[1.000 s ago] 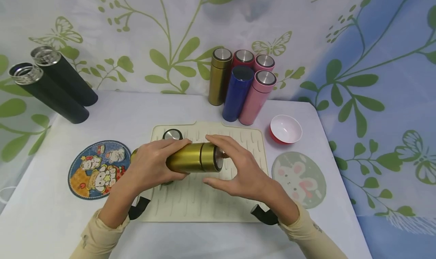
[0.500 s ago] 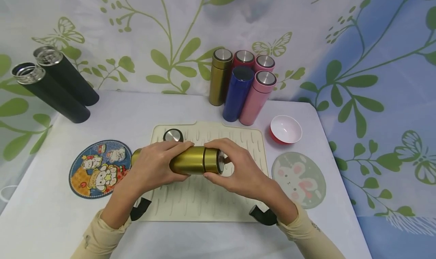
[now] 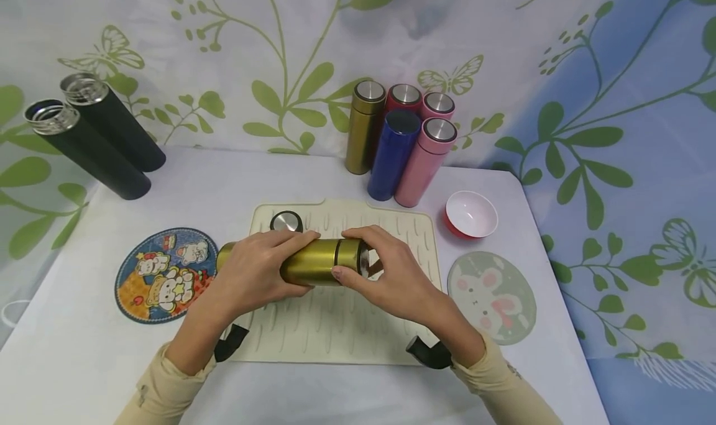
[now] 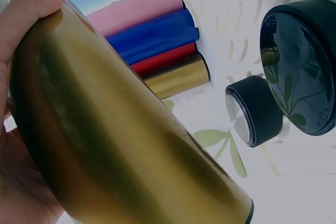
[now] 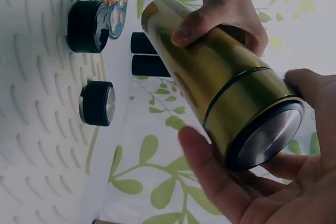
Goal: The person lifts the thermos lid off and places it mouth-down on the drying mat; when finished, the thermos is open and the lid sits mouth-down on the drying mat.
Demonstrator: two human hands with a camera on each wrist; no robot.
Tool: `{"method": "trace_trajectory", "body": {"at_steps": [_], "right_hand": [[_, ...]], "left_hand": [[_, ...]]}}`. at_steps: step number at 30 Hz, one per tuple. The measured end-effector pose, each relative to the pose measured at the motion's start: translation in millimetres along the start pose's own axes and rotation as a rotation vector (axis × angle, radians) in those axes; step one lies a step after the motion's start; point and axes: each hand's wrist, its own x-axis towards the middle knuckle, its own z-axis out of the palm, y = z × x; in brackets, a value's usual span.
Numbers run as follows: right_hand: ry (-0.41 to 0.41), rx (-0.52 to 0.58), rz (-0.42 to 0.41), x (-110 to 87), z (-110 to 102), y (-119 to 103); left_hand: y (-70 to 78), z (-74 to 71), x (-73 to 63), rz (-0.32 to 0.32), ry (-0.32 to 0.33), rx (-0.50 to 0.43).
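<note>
A gold thermos flask [image 3: 307, 262] lies level above the cream ribbed mat [image 3: 347, 341], its lid [image 3: 351, 254] pointing right. My left hand [image 3: 254, 269] grips its body from the left, with fingers and thumb wrapped round. At the other end, my right hand [image 3: 391, 269] holds the lid between thumb and fingers. The lid's steel top [image 5: 270, 135] faces the right palm in the right wrist view, and a dark ring separates lid from body. On the mat beneath stand a black lid with a silver top [image 5: 98, 103] and another black lid [image 5: 86, 27], hidden in the head view.
Two black flasks without lids [image 3: 95, 151] stand at the back left. Gold [image 3: 363, 130], red, blue [image 3: 393, 158] and pink [image 3: 424, 164] flasks cluster at the back. A red-and-white bowl [image 3: 471, 215] and rabbit mat [image 3: 492, 297] are right; a round cartoon mat [image 3: 168, 276] is left.
My right hand has closed in on the lid: its spread thumb and fingers now touch it. The flask has shifted slightly right and stays in my left hand.
</note>
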Motion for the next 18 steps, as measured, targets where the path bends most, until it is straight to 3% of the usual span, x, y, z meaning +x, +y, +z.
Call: {"method": "trace_trajectory", "body": {"at_steps": [9,18], "right_hand": [[0.046,0.046,-0.149,-1.3,1.7,0.7],[0.043,0.049,-0.263,-1.3,-0.6,-2.0]], "left_hand": [[-0.2,0.9,3.8,0.039,0.036,-0.024],[2.0,-0.2,4.8,0.025,0.04,-0.062]]}}
